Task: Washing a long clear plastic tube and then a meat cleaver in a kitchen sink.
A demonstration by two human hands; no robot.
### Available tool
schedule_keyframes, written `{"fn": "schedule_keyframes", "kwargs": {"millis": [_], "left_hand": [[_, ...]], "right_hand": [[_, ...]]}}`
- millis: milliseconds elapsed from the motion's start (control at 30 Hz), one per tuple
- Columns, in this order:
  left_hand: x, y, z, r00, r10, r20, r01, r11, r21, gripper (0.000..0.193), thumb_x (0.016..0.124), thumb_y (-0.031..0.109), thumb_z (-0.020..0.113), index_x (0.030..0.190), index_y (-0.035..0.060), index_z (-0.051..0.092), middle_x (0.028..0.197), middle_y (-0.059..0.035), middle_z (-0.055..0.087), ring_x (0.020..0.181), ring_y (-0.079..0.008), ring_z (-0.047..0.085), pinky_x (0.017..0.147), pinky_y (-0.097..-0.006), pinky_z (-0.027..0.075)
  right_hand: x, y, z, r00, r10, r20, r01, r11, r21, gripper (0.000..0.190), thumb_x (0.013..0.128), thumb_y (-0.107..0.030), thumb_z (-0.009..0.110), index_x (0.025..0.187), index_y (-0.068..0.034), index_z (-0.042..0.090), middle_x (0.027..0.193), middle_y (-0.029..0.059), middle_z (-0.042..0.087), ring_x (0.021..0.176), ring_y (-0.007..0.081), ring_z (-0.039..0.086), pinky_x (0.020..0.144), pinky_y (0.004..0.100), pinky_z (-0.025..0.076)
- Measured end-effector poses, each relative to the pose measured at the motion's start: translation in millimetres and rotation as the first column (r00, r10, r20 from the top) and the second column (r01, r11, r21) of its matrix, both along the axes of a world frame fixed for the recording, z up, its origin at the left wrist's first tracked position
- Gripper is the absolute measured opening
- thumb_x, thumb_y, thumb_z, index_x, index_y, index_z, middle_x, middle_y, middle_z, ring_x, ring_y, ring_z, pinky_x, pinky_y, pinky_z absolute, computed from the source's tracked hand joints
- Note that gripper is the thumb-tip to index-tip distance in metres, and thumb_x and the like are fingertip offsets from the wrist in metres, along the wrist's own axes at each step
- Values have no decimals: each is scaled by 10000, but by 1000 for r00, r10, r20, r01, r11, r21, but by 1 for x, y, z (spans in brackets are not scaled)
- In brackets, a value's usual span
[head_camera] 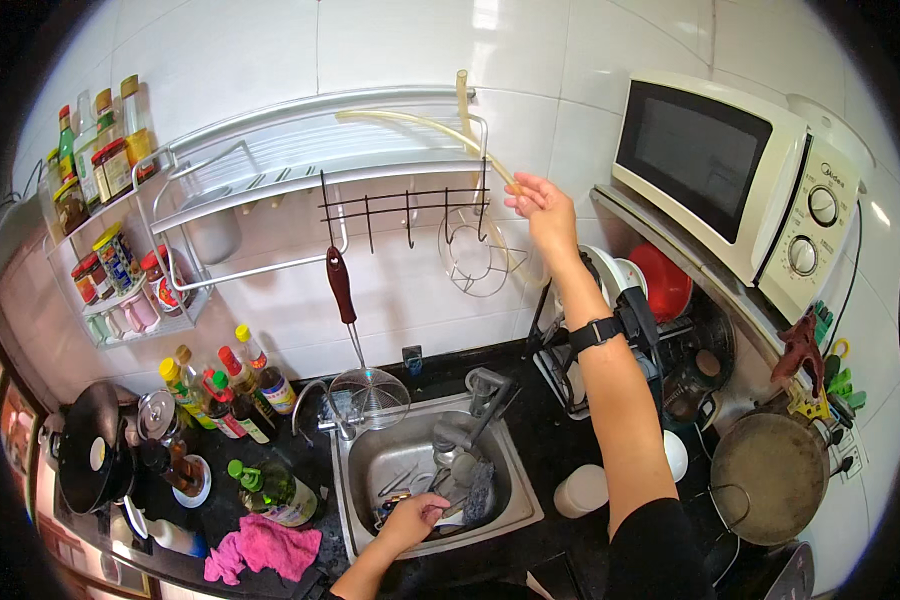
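My right hand (546,214) is raised before the tiled wall, its fingers closed around a yellowish translucent hose (427,124). The hose arches left across the front of a metal wall rack (255,193); another stretch of similar tubing (462,101) stands upright at the rack's right end. Low over the steel sink (364,450) hovers my left hand (409,523), fingers curled together; whether they pinch something is unclear. Beneath it in the sink lie utensils and a dark grey cloth or scrubber (481,491). A faucet (487,420) reaches over the basin's back right.
A wire skimmer (369,399) hangs from black hooks (409,214) above the sink. Sauce bottles (229,394), a green-pump bottle (277,495) and a pink cloth (266,547) occupy the left counter. Right are a dish rack (562,375), a microwave (720,172) and a hanging pan (769,480).
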State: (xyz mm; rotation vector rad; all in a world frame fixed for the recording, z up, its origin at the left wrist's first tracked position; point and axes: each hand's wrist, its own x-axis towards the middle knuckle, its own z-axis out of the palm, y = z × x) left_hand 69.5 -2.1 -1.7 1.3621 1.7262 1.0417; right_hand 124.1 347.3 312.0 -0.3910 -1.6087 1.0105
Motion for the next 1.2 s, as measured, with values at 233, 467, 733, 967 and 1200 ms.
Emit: {"fn": "schedule_keyframes", "kwargs": {"millis": [233,467,733,967,1200], "left_hand": [[6,10,-12,999,-34,10,34,999,-27,168,857,51,587,1018,59,634,811,-52,641,760,-112,596,699,-256,482],[15,13,-25,991,-115,70,117,993,-20,157,864,38,579,1013,44,626,838,-55,642,770,-114,597,716,-256,480],[15,1,-10,992,-126,0,125,990,-57,173,869,83,598,1037,65,632,828,-59,648,770,-132,607,717,-266,483],[8,-7,-14,994,-105,19,107,989,-104,177,870,94,597,1042,76,638,833,-63,652,790,-134,606,738,-276,481],[4,7,-1,997,-37,61,36,999,22,162,863,74,584,1015,52,635,776,-69,642,698,-127,592,655,-259,480]], "right_hand": [[4,7,-13,987,85,139,-78,995,-56,305,894,4,482,1187,-68,525,1050,71,653,828,106,587,684,234,442],[1,7,-12,967,96,236,-89,995,-40,303,918,-78,489,1220,-90,497,1084,69,642,875,111,588,768,258,456],[13,14,-28,979,131,158,-114,987,-112,362,898,-52,520,1257,-88,493,1041,78,658,816,110,592,680,230,434],[11,-2,-35,976,177,129,-149,969,-199,317,913,-44,480,1229,-54,493,1047,88,654,824,134,612,701,240,455],[5,7,-4,989,100,108,-102,995,14,316,900,1,460,1212,-43,485,1014,83,654,814,127,608,696,250,459]]}}
